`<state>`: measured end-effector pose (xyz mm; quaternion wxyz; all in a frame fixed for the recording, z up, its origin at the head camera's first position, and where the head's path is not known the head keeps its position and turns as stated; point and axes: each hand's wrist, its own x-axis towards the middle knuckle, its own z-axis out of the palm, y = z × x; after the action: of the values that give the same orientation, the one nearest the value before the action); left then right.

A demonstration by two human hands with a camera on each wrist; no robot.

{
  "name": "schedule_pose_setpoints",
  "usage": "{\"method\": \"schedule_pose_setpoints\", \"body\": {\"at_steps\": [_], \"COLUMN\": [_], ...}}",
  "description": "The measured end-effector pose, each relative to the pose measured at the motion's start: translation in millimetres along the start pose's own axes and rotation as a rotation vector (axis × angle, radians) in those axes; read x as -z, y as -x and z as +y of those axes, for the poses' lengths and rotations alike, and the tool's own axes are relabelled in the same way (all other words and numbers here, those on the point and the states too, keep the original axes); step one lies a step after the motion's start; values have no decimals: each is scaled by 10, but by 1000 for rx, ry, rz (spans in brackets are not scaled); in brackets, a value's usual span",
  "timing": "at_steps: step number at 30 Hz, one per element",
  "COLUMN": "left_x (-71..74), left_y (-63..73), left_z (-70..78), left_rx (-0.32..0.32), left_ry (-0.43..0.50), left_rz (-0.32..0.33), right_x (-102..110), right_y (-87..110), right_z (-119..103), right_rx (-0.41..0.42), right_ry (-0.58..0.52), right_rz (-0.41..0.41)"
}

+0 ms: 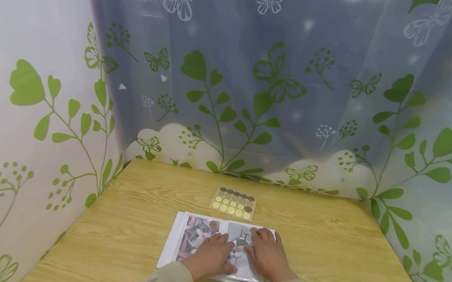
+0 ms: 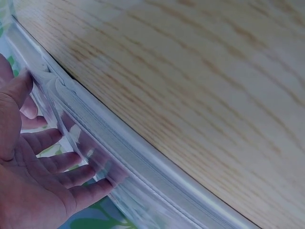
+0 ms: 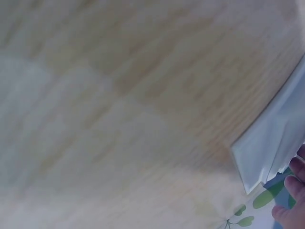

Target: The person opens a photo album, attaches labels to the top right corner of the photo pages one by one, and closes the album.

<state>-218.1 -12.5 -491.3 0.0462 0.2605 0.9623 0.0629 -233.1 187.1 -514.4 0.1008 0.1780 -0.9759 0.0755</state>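
Observation:
A white photo album [image 1: 169, 244] lies spread on the wooden table, with a cat photo behind clear film on each page. My left hand [image 1: 211, 257] rests over the inner part of the left photo [image 1: 195, 231] and the middle fold, its fingers extended. On the right page, my right hand [image 1: 271, 255] presses near the top corner, fingertips beside a round brown sticker [image 1: 253, 230]. A similar round sticker [image 1: 213, 225] sits at the top right of the left photo. In the left wrist view, the fingers [image 2: 76, 176] touch the clear page. The right wrist view catches only part of the hand.
Behind the album lies a sheet of round stickers [image 1: 233, 202], with dark brown and pale yellow circles in rows. The wooden table [image 1: 321, 244] meets curtains [image 1: 229, 93] printed with leaves and butterflies at the back and both sides.

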Motion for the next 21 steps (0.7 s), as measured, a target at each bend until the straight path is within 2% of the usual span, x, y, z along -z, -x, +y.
{"method": "schedule_pose_setpoints", "body": {"at_steps": [11, 21], "left_x": [-46, -23], "left_y": [-26, -10], "left_z": [20, 2], "left_rx": [-4, 2], "left_ry": [-48, -42], "left_rz": [-9, -6], "right_x": [22, 0], "right_y": [-59, -105], "right_z": [-32, -46], "right_rx": [-29, -39], "right_ry": [0, -31], "right_rz": [-56, -110]}}
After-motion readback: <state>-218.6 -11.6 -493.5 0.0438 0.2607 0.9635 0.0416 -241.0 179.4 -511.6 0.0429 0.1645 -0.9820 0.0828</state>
